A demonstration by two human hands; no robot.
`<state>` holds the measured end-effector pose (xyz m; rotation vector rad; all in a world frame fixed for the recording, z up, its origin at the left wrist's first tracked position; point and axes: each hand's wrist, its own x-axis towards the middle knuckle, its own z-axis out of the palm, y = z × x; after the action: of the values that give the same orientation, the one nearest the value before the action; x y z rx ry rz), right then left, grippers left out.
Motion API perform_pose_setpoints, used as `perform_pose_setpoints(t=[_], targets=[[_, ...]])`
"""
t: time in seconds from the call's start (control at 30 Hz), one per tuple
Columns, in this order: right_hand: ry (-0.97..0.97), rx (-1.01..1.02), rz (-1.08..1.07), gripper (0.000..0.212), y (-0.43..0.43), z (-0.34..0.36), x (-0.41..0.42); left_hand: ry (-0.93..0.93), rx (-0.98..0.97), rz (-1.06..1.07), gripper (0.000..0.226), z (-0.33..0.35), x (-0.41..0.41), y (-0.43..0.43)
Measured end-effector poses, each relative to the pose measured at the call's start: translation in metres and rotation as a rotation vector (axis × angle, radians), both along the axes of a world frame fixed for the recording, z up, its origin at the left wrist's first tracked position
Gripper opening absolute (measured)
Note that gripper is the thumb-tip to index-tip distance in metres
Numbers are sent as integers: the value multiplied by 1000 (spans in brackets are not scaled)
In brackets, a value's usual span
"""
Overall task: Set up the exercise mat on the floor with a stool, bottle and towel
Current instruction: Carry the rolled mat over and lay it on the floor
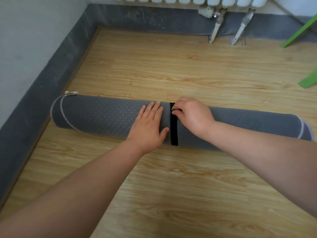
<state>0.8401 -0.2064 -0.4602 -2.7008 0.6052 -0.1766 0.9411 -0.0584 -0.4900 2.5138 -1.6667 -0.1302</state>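
A grey exercise mat lies rolled up across the wooden floor, its left end near the wall. A black strap wraps round the roll near its middle. My left hand rests flat on the roll just left of the strap, fingers straight. My right hand sits on top of the roll at the strap's upper end, and its fingertips pinch the strap there. No stool, bottle or towel is in view.
The grey skirting runs along the left wall and the far wall. A white radiator with two pipes stands at the back right. Green legs of some object enter at the right edge. Wooden floor stretches beyond the roll.
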Motion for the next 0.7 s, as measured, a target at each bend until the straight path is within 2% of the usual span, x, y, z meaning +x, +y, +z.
perform_pose_setpoints(t=[0.13,0.4,0.57,0.63,0.7], targets=[[2,26,-78,20,7,2,8,12,9,-30,73,0,-3,1],[-25,209,-286,20,-2,5,21,-86,69,-51,74,3,-12,5],[-45,213,-362,18,-3,5,28,-108,84,-69,73,8,-14,5],[-93,221,-463,17,-14,14,36,-128,107,-106,70,8,-18,14],[-156,313,-601,20,-36,26,46,-154,113,-179,60,4,-24,31]])
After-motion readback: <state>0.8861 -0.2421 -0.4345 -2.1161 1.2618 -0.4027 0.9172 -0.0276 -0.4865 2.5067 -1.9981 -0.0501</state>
